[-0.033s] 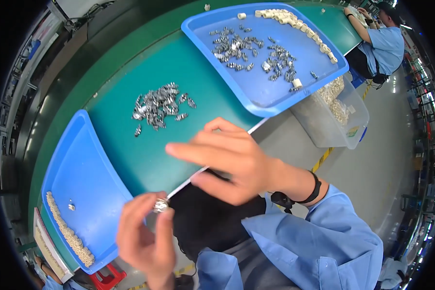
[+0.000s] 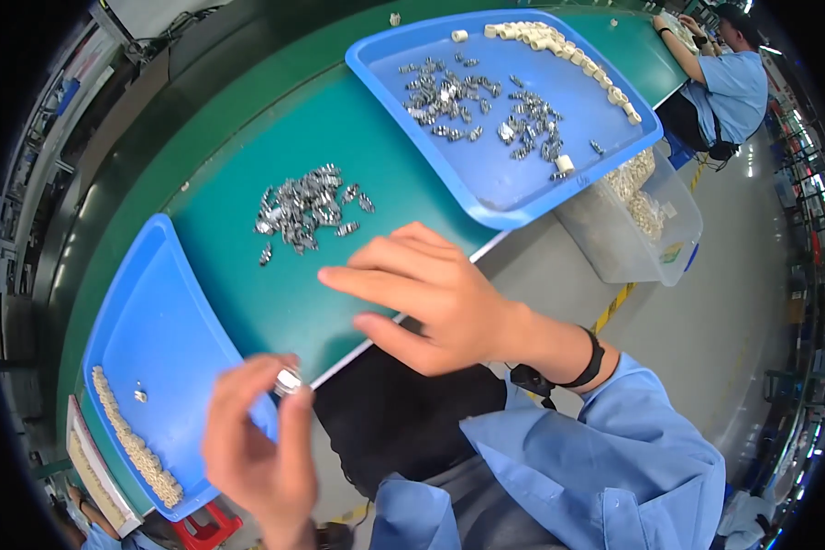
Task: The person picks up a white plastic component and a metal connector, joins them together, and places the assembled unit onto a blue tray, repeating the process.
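Right by the near edge of the long green table (image 2: 247, 307), the left hand (image 2: 252, 445) has a small shiny silvery piece (image 2: 288, 380) pinched between thumb and fingertips, just beside the right-hand side of the shallow blue plastic tray (image 2: 170, 316) at the table's left. The hand's a bit blurry, so I can't tell exactly how the piece is made.

The right hand (image 2: 431, 298) is loose, fingers spread and index stretched out, and I see nothing in it. It hangs over that same near edge, with the loose heap of small dark-and-silver metal parts (image 2: 302, 209) farther in, toward the far edge and well apart from the fingertips.

My read: the step in hand is handling that one piece, left hand doing the holding, right hand free. Whatever the next move is, it calls for keeping that pinch steady, since something so small could slip easily. If the free hand goes for another part, it'd want a neat fingertip grip on one of the strays near the heap's right side, way easier than digging into the middle.
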The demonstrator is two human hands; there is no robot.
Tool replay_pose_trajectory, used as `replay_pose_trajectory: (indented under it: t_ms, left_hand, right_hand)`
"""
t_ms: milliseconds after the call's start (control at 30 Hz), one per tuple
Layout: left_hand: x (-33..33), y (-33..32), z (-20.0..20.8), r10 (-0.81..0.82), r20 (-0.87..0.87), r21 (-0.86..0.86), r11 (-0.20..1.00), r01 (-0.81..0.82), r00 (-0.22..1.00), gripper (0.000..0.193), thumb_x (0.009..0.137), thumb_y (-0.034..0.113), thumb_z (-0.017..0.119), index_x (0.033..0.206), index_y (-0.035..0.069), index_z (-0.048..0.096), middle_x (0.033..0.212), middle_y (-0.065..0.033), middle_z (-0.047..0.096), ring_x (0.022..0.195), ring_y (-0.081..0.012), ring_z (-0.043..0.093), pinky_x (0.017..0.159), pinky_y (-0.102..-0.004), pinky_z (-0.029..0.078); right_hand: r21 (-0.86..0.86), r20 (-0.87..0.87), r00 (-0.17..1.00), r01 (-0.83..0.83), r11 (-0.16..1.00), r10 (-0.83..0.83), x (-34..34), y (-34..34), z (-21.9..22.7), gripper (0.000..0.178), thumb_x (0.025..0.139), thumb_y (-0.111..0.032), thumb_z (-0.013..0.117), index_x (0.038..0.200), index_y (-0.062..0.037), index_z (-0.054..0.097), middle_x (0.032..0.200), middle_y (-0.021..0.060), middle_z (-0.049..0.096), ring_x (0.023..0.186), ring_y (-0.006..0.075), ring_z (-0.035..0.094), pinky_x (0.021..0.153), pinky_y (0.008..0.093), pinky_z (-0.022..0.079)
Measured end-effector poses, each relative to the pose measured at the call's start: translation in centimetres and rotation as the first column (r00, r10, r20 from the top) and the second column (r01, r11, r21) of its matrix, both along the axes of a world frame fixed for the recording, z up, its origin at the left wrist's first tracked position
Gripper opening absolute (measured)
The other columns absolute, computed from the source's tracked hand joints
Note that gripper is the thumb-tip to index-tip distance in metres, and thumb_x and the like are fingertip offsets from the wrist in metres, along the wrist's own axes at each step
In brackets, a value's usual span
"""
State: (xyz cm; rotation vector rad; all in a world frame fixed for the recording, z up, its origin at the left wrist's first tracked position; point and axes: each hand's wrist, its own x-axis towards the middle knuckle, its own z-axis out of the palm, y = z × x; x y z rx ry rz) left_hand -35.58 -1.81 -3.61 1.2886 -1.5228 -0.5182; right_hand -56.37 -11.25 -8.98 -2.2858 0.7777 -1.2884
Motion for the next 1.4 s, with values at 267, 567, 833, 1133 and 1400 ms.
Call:
replay_pose_trajectory:
  t_ms: [267,567,833,1133,1400]
  left_hand:
    - [5.4,-22.8,3.1,-0.134,0.345,0.179,0.981,0.075,0.929,0.016,0.09,0.005,0.07,0.103,-0.002,0.064,0.088,-0.0048,0.064,0.08,-0.013,0.06,0.076,-0.0273,0.049]
    - [1.3,-44.7,-5.2,-0.119,0.42,0.138,0.988,0.066,0.9,0.018,0.089,0.011,0.075,0.101,-0.001,0.069,0.089,-0.0045,0.07,0.085,-0.0132,0.066,0.085,-0.0295,0.054]
    - [-0.3,-44.3,-6.5,-0.133,0.45,0.194,0.98,0.049,0.883,0.055,0.087,0.015,0.078,0.136,0.001,0.059,0.119,-0.0106,0.067,0.099,-0.0145,0.064,0.09,-0.0312,0.053]
    - [10.5,-24.8,9.6,-0.186,0.402,0.215,0.971,0.105,0.897,0.035,0.097,0.011,0.069,0.127,-0.005,0.061,0.11,-0.0103,0.068,0.101,-0.0159,0.064,0.091,-0.0303,0.054]
    - [30.9,1.7,8.5,0.191,0.788,0.287,0.726,-0.625,0.585,0.016,0.098,0.016,0.067,0.105,0.001,0.071,0.098,-0.0087,0.07,0.094,-0.0156,0.065,0.083,-0.0311,0.051]
  right_hand:
    - [-0.092,-0.291,0.929,0.211,0.973,-0.229,2.5,-4.9,-2.0,0.033,0.083,-0.015,0.074,0.114,-0.0048,0.07,0.117,0.0118,0.06,0.109,0.0291,0.056,0.095,0.0421,0.043]
    - [0.014,-0.326,0.934,0.161,0.987,-0.148,2.2,-5.0,-2.6,0.033,0.077,-0.009,0.071,0.108,-0.0006,0.069,0.112,0.0104,0.059,0.102,0.0266,0.057,0.09,0.0399,0.045]
    - [0.029,-0.236,0.953,0.2,0.979,-0.188,1.7,-5.2,-2.2,0.028,0.074,-0.005,0.069,0.102,0.0004,0.069,0.108,0.0088,0.06,0.093,0.0261,0.057,0.085,0.0408,0.044]
    - [-0.01,-0.233,0.956,0.178,0.984,-0.175,2.0,-5.6,-2.3,0.03,0.079,0.0,0.072,0.108,-0.0051,0.07,0.102,0.009,0.062,0.092,0.0281,0.058,0.085,0.0417,0.04]
    - [-0.103,-0.33,0.893,0.287,0.952,-0.305,2.9,-4.2,-2.0,0.033,0.08,-0.007,0.076,0.113,-0.0062,0.07,0.098,0.0056,0.062,0.095,0.0231,0.058,0.093,0.0394,0.034]
